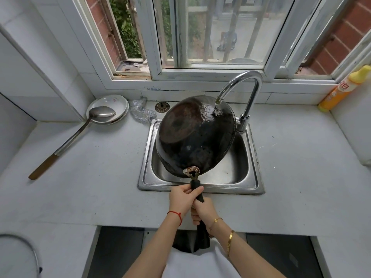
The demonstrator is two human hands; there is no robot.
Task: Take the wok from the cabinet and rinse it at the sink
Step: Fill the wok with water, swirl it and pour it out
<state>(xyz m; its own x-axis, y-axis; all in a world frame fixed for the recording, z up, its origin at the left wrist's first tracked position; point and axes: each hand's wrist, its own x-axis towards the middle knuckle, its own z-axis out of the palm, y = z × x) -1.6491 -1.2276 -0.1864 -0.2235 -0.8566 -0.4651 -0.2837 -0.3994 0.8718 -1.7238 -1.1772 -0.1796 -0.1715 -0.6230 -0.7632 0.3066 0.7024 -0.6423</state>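
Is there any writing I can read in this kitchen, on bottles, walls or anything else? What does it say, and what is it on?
Orange and yellow bottle on the right of the counter: large red characters on its label, partly visible, too blurred to read for certain.
Window sill behind the sink: a short line of small blue print, too small to read.
White plate: a faint pink mark, not legible.
Nothing else bears text.

Both forearms were bare, with no sleeves reaching the wrists. The left hand [181, 199] had a thin red string bracelet [176, 214] knotted around its wrist. The right hand [203, 210] wore a fine gold chain bracelet [215, 221] with a small round charm, and farther up the forearm a flat gold bangle [229, 242]. A white garment [200, 263] covered the torso below.
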